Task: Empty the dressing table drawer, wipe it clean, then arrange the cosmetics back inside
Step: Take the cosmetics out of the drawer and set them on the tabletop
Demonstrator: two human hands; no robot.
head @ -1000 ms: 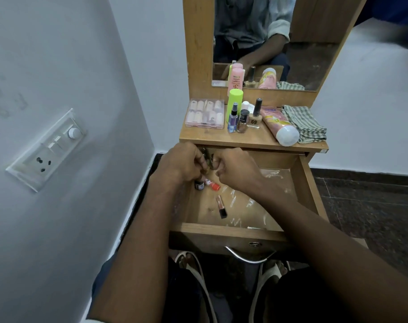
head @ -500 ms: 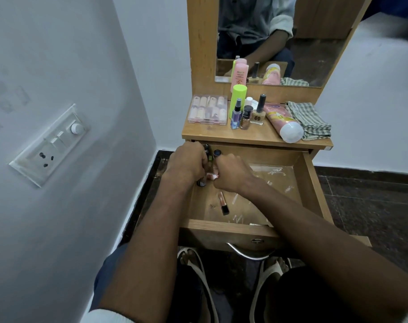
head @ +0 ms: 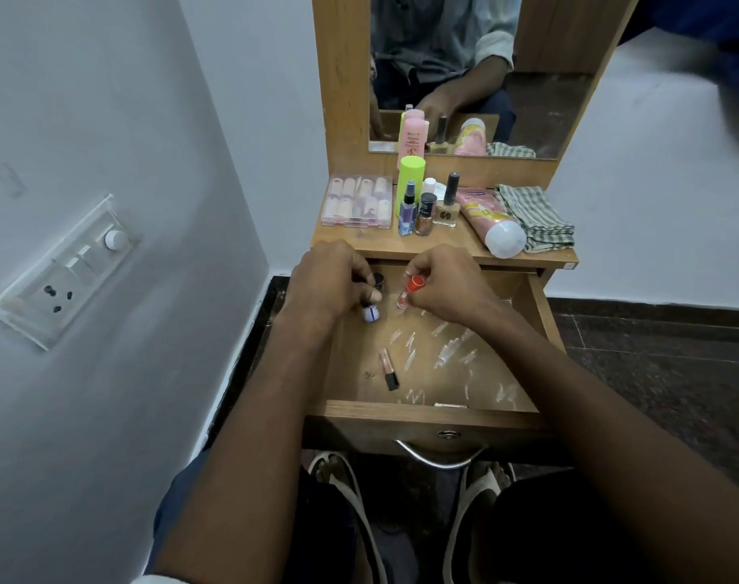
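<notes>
The wooden drawer (head: 426,419) is pulled open, its floor lined with clear plastic. My left hand (head: 329,280) grips a small bottle (head: 371,310) with a dark cap and a white base at the drawer's back left. My right hand (head: 443,284) pinches a slim tube with a red cap (head: 409,290) just to the right of it. A lip gloss tube with a black cap (head: 388,368) lies loose on the drawer floor. On the table top stand a green bottle (head: 410,179), several nail polish bottles (head: 426,212), a clear case (head: 357,201) and a pink tube (head: 490,219).
A folded checked cloth (head: 536,217) lies at the table top's right end. A mirror (head: 464,69) rises behind the cosmetics. A white wall with a switch plate (head: 64,267) stands close on the left. Dark floor (head: 662,356) lies to the right. Sandals (head: 346,482) sit under the drawer.
My two hands were pressed together over several small items at the drawer's back. They have drawn apart, the left holding the dark-capped bottle and the right the red-capped tube.
</notes>
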